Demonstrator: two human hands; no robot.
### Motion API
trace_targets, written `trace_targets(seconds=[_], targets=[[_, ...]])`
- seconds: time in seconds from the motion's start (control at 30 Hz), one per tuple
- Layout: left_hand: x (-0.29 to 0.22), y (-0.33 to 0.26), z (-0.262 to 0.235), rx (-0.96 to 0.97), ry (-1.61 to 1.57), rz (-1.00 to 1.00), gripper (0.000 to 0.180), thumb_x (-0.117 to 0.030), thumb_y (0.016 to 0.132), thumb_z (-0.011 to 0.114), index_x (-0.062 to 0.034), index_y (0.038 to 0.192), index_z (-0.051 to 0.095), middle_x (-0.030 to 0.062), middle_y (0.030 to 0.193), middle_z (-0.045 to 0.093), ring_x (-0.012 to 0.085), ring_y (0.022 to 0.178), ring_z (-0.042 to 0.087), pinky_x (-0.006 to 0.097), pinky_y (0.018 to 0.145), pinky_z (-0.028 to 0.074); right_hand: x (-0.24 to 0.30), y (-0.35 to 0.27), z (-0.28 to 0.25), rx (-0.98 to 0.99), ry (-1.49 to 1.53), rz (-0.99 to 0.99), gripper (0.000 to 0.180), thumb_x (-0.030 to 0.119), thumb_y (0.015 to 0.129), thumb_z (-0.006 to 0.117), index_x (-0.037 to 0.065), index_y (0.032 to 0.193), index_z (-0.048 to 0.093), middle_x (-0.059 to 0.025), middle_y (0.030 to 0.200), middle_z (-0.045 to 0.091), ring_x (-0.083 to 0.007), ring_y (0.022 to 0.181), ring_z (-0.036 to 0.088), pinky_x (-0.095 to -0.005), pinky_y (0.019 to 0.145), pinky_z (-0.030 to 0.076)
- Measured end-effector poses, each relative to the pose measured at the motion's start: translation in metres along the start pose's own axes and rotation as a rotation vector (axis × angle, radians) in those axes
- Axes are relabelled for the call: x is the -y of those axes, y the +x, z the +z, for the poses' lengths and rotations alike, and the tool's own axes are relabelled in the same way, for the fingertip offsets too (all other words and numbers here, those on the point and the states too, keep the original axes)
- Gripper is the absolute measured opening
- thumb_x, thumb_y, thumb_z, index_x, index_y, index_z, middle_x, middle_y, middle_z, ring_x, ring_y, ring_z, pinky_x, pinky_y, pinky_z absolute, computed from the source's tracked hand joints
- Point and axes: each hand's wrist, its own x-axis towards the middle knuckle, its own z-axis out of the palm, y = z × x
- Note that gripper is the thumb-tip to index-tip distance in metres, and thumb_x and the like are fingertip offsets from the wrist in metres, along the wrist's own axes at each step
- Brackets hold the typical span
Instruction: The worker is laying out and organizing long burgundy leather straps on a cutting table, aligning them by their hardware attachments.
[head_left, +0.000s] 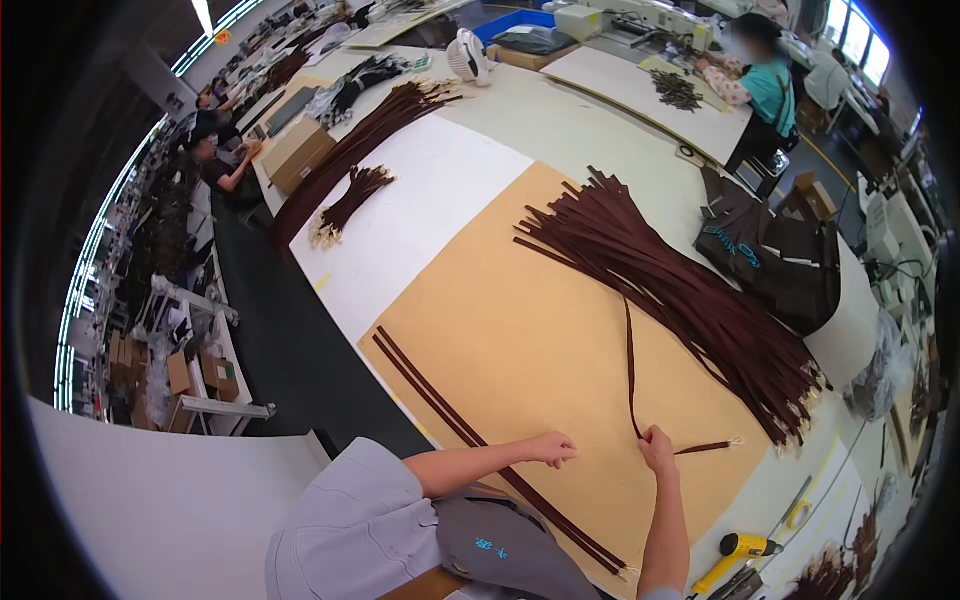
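My right hand is closed round a thin dark brown strap. One length of it runs up to the big pile, and a short end with a pale tip sticks out to the right. My left hand is curled closed above the tan sheet; whatever its fingers may hold is hidden. Beneath my left forearm lie two long brown straps, side by side. A large heap of brown straps spreads across the sheet's far right, its pale-tipped ends toward the lower right.
A yellow-handled heat gun or similar tool lies at lower right. Dark brown bags or cloth rest beyond the heap. At far left are a small strap bundle, a cardboard box and a white fan. Other people sit at tables.
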Motion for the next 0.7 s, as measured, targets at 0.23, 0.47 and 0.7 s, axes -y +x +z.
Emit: trace_targets(seconds=[0.23, 0.47, 0.7], targets=[[-0.105, 0.001, 0.021, 0.121, -0.699, 0.342, 0.023, -0.028, 0.091, 0.050, -0.0071, 0.086, 0.056, -0.0003, 0.077, 0.058, 0.0035, 0.046, 0.041, 0.020, 0.041, 0.031, 0.086, -0.099, -0.016, 0.207, 0.724, 0.026, 0.013, 0.013, 0.087, 0.052, 0.003, 0.079, 0.053, -0.0022, 0.060, 0.052, -0.0091, 0.047, 0.047, -0.0228, 0.047, 0.040], [-0.153, -0.074, -0.069, -0.142, -0.849, 0.764, 0.020, -0.025, 0.092, 0.049, -0.0069, 0.087, 0.056, 0.0004, 0.077, 0.060, 0.0031, 0.042, 0.041, 0.017, 0.039, 0.030, 0.018, -0.184, -0.046, 0.112, 0.680, 0.080, 0.019, 0.016, 0.087, 0.051, 0.002, 0.073, 0.056, -0.0009, 0.051, 0.048, -0.0081, 0.045, 0.045, -0.0208, 0.044, 0.036], [-0.064, -0.176, -0.203, -0.594, -0.737, 0.880, 0.020, -0.020, 0.093, 0.047, -0.0042, 0.089, 0.057, 0.0019, 0.077, 0.058, 0.0030, 0.046, 0.037, 0.016, 0.041, 0.029, -0.036, -0.219, -0.060, 0.298, 0.317, 0.259, 0.021, 0.022, 0.082, 0.059, 0.003, 0.073, 0.060, 0.0018, 0.054, 0.050, -0.0059, 0.051, 0.046, -0.0214, 0.048, 0.037]])
